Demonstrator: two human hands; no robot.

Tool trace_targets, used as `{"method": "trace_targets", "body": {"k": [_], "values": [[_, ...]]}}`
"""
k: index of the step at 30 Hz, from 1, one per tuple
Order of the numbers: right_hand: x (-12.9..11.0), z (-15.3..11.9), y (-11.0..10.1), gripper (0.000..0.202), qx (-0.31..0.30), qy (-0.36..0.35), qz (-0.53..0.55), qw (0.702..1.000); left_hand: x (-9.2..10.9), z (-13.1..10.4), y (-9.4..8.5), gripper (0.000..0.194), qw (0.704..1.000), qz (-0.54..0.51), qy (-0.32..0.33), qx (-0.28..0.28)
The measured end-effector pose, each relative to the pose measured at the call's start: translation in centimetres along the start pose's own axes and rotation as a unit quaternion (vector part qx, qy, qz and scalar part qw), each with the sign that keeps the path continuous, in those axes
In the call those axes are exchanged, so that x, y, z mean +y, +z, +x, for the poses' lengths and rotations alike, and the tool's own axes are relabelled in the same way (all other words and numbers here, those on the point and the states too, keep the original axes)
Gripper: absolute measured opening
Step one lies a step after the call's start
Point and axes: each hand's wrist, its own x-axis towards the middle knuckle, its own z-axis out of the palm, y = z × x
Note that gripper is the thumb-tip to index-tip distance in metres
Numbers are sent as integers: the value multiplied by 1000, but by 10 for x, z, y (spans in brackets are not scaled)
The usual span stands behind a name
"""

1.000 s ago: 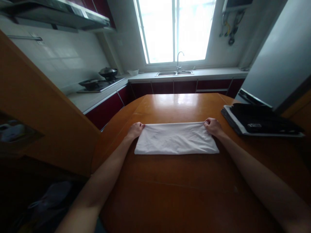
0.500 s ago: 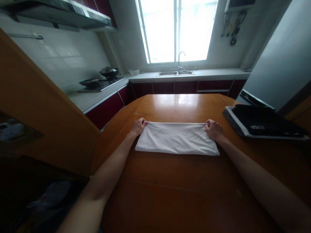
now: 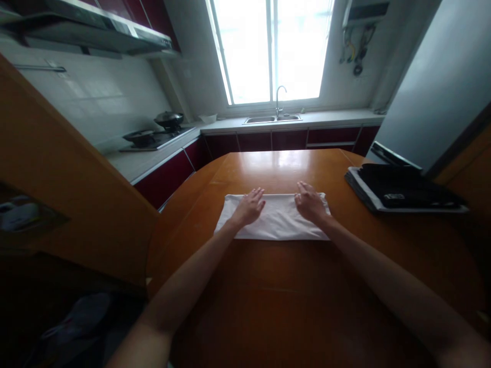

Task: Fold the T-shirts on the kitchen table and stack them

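Observation:
A folded white cloth (image 3: 279, 220), perhaps a garment, lies as a long rectangle on the wooden table (image 3: 245, 296). My left hand (image 3: 250, 206) rests over its left part with the fingers stretched out toward the far edge. Over the right part is my right hand (image 3: 309, 202), fingers extended and pointing forward. Neither hand grips the cloth. Slight wrinkles show in the fabric between and below the hands.
A stack of folded dark and white clothes (image 3: 402, 189) sits at the table's right side. Beyond the table are a counter with a sink (image 3: 273, 119), a stove with a lidded pan (image 3: 169, 119), and a fridge (image 3: 425, 92) on the right.
Both hands have let go of the cloth's far corners and moved inward onto its top, fingers now extended. The view has shifted slightly.

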Motion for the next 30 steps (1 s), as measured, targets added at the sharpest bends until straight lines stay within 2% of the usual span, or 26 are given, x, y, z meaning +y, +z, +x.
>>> {"method": "trace_targets", "body": {"k": [3,6,8,11,13,15,16,18,21,22,25,27,30], "values": [[-42,-12,27,64,-90,-42,0,995,37,-1,24,56,997,38,21,-62],[-48,-21,40,68,-138,-43,-12,989,45,-4,34,58,995,59,19,-78],[-30,-23,37,71,-141,-26,-25,989,40,-4,33,58,995,63,19,-77],[16,-26,23,74,-128,33,-60,989,27,-5,27,59,995,60,9,-76],[46,-26,11,72,-120,72,-73,988,13,-7,19,58,995,61,-23,-70],[62,-27,1,70,-108,95,-74,987,0,-10,9,58,994,62,-67,-64],[62,-28,-3,69,-95,100,-74,988,-4,-11,4,58,992,63,-87,-60],[47,-31,-6,66,-49,90,-75,992,-3,-15,-3,58,992,71,-97,-47],[0,-43,-2,62,-3,3,-55,998,25,-21,0,57,996,76,-34,-27],[-16,-48,2,62,-11,-26,-43,999,37,-23,5,57,997,73,-4,-30],[-49,-63,17,62,-97,-73,-18,992,66,-31,23,57,995,72,44,-61],[-55,-70,24,63,-132,-70,-16,989,73,-33,31,58,993,77,48,-78],[-50,-72,27,64,-143,-56,-17,988,70,-34,33,57,993,74,45,-85]]}}
